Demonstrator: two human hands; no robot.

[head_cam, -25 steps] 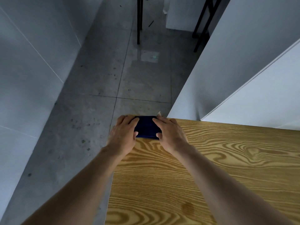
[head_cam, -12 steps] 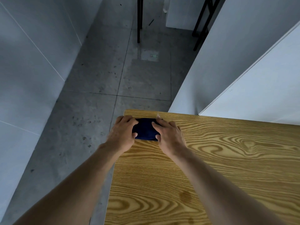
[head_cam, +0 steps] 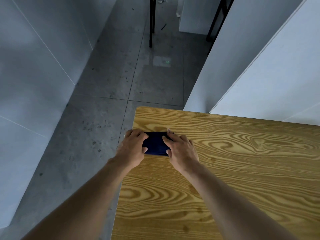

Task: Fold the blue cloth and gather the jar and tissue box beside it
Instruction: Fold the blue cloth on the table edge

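Note:
The blue cloth [head_cam: 155, 144] is a small dark folded bundle lying on the wooden table [head_cam: 225, 179], close to its far left corner. My left hand [head_cam: 133, 148] covers the cloth's left end, fingers curled over it. My right hand [head_cam: 181, 149] presses on its right end, fingers spread over the top. Only the middle strip of the cloth shows between the two hands. No jar and no tissue box are in view.
The table's left edge [head_cam: 122, 179] drops to a grey concrete floor [head_cam: 103, 118]. White panels [head_cam: 259, 66] rise behind the table on the right. Black metal legs [head_cam: 152, 23] stand on the floor further off.
More of the table's far edge has come into view beyond the cloth. Both hands and the cloth now sit further in from the corner; the grip looks the same.

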